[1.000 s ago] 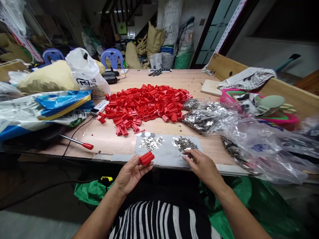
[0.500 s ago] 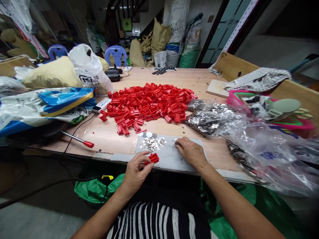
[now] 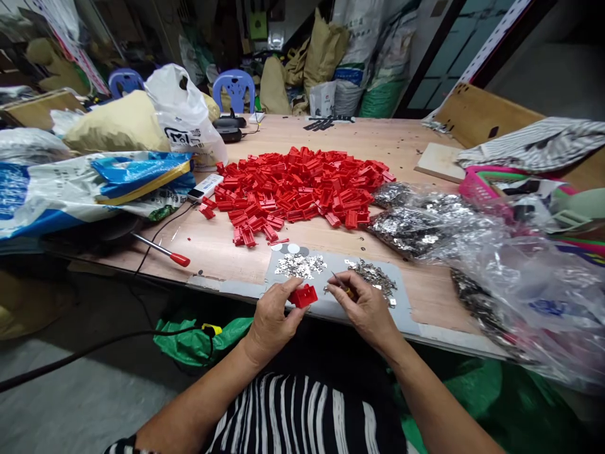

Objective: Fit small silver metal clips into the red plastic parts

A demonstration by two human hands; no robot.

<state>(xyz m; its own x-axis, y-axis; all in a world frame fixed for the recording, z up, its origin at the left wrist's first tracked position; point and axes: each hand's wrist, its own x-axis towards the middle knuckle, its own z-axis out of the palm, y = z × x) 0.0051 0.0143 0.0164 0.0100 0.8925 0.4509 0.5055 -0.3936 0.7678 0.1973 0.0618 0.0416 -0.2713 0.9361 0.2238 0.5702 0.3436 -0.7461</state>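
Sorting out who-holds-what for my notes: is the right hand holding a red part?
No, the left hand holds the red part.

You're wearing a black fabric top striped in white; stripes are running roughly lengthwise, wavering at the edges and varying in width, bunching at left, spacing wider toward the right. A black-and-white striped fabric sleeve is showing at lower left. Plain dark cloth is covering your lap, details hiding in shadow. Left hand and right hand are going bare.
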